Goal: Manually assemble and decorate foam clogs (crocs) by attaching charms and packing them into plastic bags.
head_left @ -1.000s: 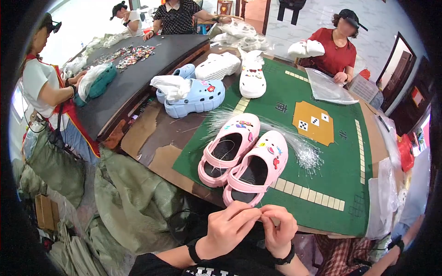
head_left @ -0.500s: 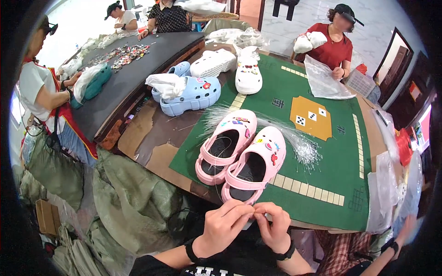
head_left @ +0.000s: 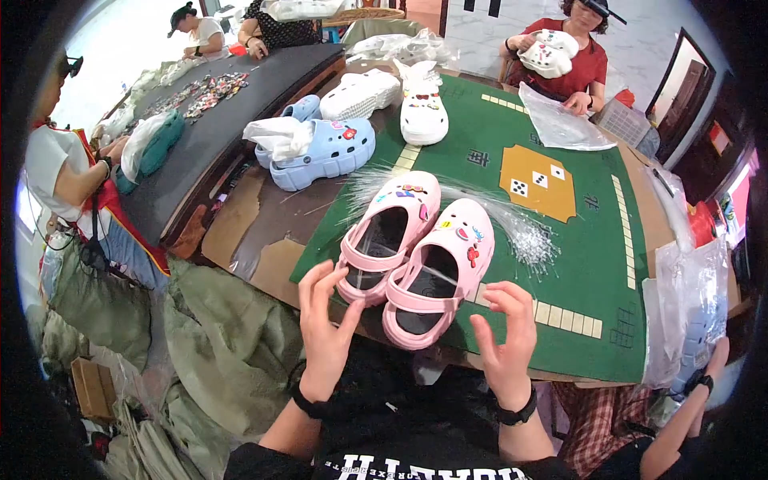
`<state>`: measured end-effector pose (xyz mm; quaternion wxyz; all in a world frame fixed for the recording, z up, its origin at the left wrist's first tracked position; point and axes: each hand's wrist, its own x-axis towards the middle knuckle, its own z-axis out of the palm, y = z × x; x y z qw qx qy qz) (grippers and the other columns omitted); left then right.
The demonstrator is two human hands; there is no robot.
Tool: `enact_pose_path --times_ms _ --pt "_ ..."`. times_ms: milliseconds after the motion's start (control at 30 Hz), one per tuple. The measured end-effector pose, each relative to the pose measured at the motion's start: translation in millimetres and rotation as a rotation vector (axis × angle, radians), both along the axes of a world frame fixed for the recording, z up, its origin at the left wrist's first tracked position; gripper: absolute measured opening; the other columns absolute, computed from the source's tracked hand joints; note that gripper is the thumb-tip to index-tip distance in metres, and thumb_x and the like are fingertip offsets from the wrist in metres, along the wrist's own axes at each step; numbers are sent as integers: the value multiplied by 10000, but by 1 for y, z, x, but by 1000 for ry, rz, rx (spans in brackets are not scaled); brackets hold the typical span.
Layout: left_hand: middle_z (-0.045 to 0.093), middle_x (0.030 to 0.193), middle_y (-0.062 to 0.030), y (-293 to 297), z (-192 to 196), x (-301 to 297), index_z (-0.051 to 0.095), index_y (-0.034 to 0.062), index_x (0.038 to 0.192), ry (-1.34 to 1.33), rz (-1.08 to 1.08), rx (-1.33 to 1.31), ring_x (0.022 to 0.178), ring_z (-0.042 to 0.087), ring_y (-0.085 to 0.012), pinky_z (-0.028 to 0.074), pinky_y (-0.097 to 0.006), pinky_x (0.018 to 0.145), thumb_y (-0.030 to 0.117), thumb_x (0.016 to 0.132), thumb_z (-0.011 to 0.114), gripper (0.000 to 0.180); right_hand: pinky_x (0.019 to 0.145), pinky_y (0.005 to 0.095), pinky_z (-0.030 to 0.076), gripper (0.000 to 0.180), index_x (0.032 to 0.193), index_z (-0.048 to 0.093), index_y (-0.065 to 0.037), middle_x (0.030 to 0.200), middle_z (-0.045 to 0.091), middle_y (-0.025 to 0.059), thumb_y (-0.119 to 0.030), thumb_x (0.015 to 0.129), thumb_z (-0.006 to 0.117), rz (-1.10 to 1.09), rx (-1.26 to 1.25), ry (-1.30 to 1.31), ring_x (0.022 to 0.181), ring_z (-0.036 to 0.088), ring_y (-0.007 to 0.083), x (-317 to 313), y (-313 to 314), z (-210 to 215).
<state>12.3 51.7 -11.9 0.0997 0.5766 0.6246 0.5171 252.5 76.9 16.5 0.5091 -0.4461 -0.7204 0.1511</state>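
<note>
A pair of pink clogs with colourful charms on the toes sits side by side on the green mat (head_left: 576,296), heels toward me. My left hand (head_left: 324,332) is raised beside the heel of the left clog (head_left: 406,184), fingers apart and holding nothing. To the right of the right clog (head_left: 462,254), my right hand (head_left: 510,340) hovers with fingers curved and spread, also empty. Thin clear strands show faintly around the clogs' heel straps. Behind and beside the toes lies a bundle of fine clear plastic filaments (head_left: 532,244) with small white ends.
Blue clogs (head_left: 324,164) stuffed with white wrapping and white clogs (head_left: 424,120) stand beyond the pink pair. Across the table a person in red holds white clogs (head_left: 550,54). Another at left handles a teal clog (head_left: 162,144). Clear plastic bags (head_left: 668,312) hang at the right edge.
Both hands have parted from a pinch together at the clogs' heels, opening and moving to either side. The person in red has turned the white clogs so their charms show.
</note>
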Motion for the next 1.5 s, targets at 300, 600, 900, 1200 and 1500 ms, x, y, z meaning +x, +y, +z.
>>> enact_pose_path --times_ms 300,600,900,1200,1500 --pt "374 1476 -188 25 -34 -3 343 32 1442 -79 -88 -46 1367 381 -362 339 -429 1128 54 654 847 936 1116 612 241 821 1430 476 -269 1412 426 153 -252 685 821 252 27 -692 1326 398 352 -51 -8 -22" --pt "450 1381 -177 0 -33 6 429 40 1355 188 42 28 1293 432 -366 362 -449 1092 66 617 835 843 893 468 491 627 1402 487 -127 878 581 114 -259 838 727 316 -140 -382 842 604 310 -42 9 22" --pt "415 1418 -184 -5 -46 14 433 44 1328 173 34 72 1302 410 -361 350 -468 1100 85 654 827 782 568 441 515 224 1044 622 -69 764 624 159 -263 983 528 370 234 -742 673 657 336 -67 85 7" --pt "353 1509 -210 -28 -33 16 356 5 1441 -449 -306 243 1396 367 -353 321 -440 1130 132 824 741 738 648 342 483 368 924 642 3 828 687 115 -298 1029 458 74 -242 22 713 647 238 -16 57 5" --pt "474 1429 -165 -31 0 92 570 80 1306 -1 -768 250 1339 437 -402 383 -503 1090 126 707 822 651 736 285 511 395 1061 642 16 927 645 40 -355 999 518 -73 -278 730 799 607 152 5 42 15"
